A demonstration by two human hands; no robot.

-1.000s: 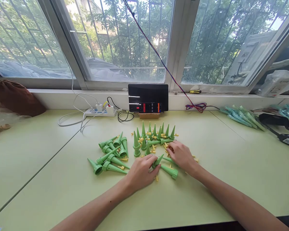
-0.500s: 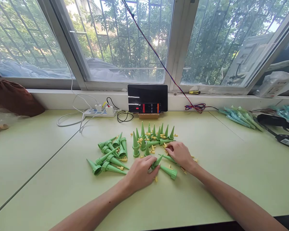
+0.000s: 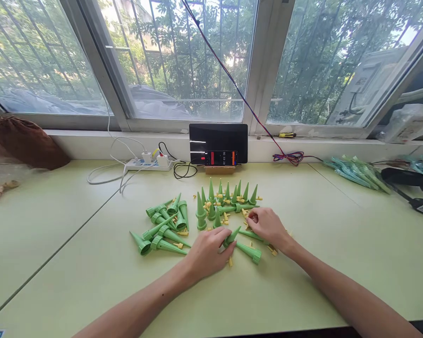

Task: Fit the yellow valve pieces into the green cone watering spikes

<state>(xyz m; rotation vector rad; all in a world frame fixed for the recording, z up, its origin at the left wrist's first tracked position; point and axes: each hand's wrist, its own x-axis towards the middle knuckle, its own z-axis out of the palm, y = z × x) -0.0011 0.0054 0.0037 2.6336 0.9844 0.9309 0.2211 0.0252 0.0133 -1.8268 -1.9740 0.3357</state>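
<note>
Green plastic cone spikes lie on the pale green table (image 3: 91,281). My left hand (image 3: 208,252) is closed around the base of one green cone spike (image 3: 231,236) whose tip points up and right. My right hand (image 3: 269,227) rests just right of it, fingers curled over small yellow pieces (image 3: 246,213) beside another lying cone (image 3: 249,252); what it pinches is hidden. A cluster of upright cones (image 3: 227,197) stands behind the hands. A pile of lying cones (image 3: 164,225) sits to the left.
A black tablet (image 3: 218,141) with a phone (image 3: 221,157) leaning on it stands against the window sill. A white power strip (image 3: 148,163) with cables lies left of it. Bagged teal parts (image 3: 356,171) lie at right, a brown bag (image 3: 24,143) at left.
My right hand has shifted slightly and curled over the yellow pieces. My left hand keeps its hold on the cone. The view has drifted a little.
</note>
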